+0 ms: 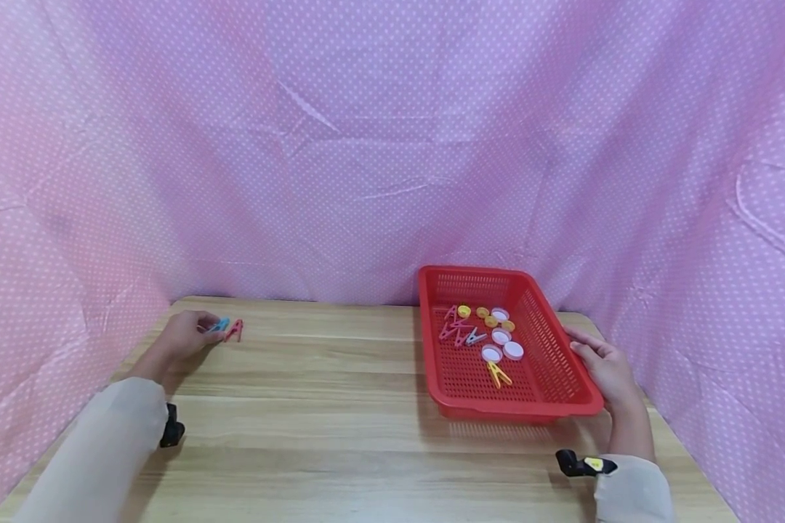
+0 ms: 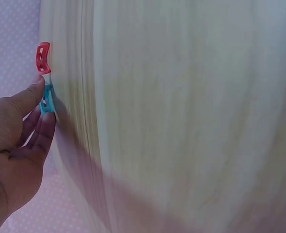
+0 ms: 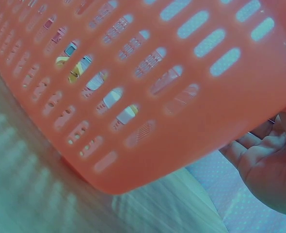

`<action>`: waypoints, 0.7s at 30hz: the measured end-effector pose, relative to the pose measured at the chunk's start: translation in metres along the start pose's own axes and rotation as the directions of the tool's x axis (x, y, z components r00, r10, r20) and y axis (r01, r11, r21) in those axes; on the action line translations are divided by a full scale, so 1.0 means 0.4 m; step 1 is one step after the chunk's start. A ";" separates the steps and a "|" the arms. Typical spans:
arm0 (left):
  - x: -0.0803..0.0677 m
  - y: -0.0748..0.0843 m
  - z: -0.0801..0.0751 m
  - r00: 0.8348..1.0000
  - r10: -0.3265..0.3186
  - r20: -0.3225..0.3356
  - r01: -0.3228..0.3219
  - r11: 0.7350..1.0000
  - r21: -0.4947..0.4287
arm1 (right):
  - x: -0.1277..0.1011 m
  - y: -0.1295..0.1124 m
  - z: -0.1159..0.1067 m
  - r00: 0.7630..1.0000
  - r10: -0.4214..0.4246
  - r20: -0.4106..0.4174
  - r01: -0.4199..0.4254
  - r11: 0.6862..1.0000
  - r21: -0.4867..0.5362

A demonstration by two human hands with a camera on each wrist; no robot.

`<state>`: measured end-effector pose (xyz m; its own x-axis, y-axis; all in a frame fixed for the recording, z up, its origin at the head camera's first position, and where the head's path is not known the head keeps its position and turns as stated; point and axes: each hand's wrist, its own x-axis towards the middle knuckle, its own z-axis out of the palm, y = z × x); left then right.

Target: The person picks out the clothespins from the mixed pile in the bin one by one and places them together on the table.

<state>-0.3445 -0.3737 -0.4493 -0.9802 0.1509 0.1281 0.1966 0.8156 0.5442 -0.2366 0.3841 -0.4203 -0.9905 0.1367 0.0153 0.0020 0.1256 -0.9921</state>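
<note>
A desk (image 1: 340,407) of pale, straight-grained wood is seen, enclosed at the back and on both sides by a hanging pink cloth (image 1: 379,145) printed with small white dots; the cloth is creased in places and reaches down to the desk's edges.

Near the far left corner of the desk, a blue clothes peg (image 1: 220,325) is pinched between the thumb and fingers of the left hand (image 1: 184,338); in the left wrist view the thumb is laid on top of the peg and the fingertips are pressed beneath it. A red clothes peg (image 1: 235,330) is lying just beside the blue one, on its right, untouched by the hand.

Toward the far right corner a red perforated basket (image 1: 556,341) is set on the desk. Its right rim is held by the right hand (image 1: 607,370), with the thumb laid along the top of the rim; the fingers are hidden behind the basket wall, so how far they are curled cannot be told. Inside the basket are gathered several pink pegs (image 1: 454,327), a grey peg (image 1: 475,337), a yellow peg (image 1: 498,374), white bottle caps (image 1: 502,344) and yellow bottle caps (image 1: 487,316). Beige sleeves (image 1: 98,450) are worn on both forearms.
</note>
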 end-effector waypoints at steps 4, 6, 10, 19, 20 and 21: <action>0.003 -0.001 0.004 1.000 0.013 -0.008 -0.013 1.000 0.005 | 0.000 -0.001 0.000 1.000 -0.009 0.004 0.009 1.000 0.004; 0.003 -0.003 0.005 1.000 0.009 -0.003 -0.009 1.000 0.007 | -0.001 -0.001 0.001 1.000 -0.011 0.007 0.010 1.000 0.007; 0.002 -0.006 0.005 1.000 -0.013 0.014 0.013 1.000 0.000 | -0.001 -0.002 0.000 1.000 -0.009 0.002 0.009 1.000 0.003; -0.007 0.001 0.004 1.000 -0.006 0.001 0.006 1.000 -0.003 | -0.001 -0.003 0.000 1.000 -0.015 0.001 0.015 1.000 -0.024; -0.008 0.001 0.004 1.000 -0.002 -0.002 0.002 1.000 0.001 | -0.002 -0.003 0.001 1.000 -0.015 0.001 0.015 1.000 -0.025; -0.009 0.001 0.003 1.000 0.002 -0.004 -0.002 1.000 0.004 | -0.002 -0.003 0.001 1.000 -0.014 -0.002 0.014 1.000 -0.022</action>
<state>-0.3409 -0.3732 -0.4507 -0.9798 0.1501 0.1324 0.1983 0.8177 0.5405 -0.2358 0.3834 -0.4192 -0.9902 0.1366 0.0291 -0.0085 0.1488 -0.9888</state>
